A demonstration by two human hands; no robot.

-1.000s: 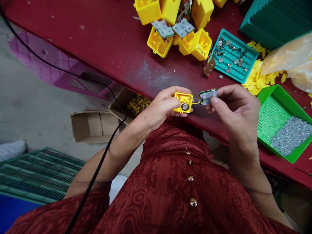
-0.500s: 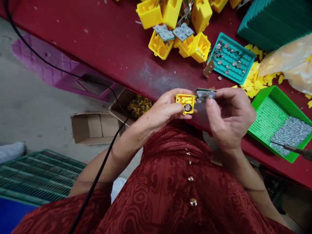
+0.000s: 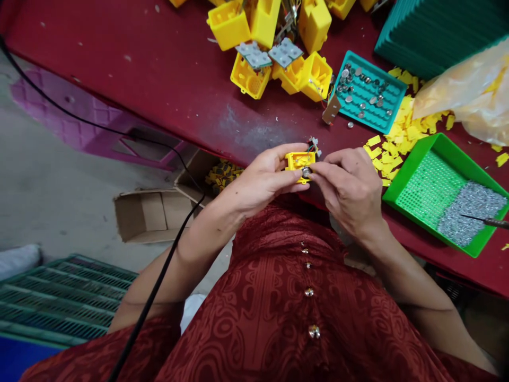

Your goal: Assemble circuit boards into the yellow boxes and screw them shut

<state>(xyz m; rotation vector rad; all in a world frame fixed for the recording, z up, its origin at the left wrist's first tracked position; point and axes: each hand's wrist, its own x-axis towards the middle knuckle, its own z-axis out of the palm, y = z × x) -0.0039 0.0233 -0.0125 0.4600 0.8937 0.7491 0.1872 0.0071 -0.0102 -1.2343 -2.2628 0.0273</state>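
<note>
My left hand (image 3: 270, 172) is closed around a small yellow plastic case (image 3: 293, 161), its open side facing up. A round silver metal part (image 3: 306, 172) sits at the lower right of the case, near my left thumb. My right hand (image 3: 350, 185) has its thumb and forefinger pinched at the edge of that round part. Past the case's far edge a small circuit board (image 3: 315, 147) hangs on thin wires, out of my fingers. The inside of the case is partly covered by my fingertips.
Yellow housings (image 3: 250, 79) with boards stand at the table's far side. A teal tray (image 3: 369, 93) holds round metal pieces beside scattered yellow tabs (image 3: 401, 127). A green basket (image 3: 421, 164) of screws, with a screwdriver (image 3: 491, 222) over it, lies right. A black cable (image 3: 167, 276) crosses my left arm.
My right hand has let go of the circuit board and moved left to the round metal part in the case. The board now hangs beyond the case. The camera view has shifted slightly.
</note>
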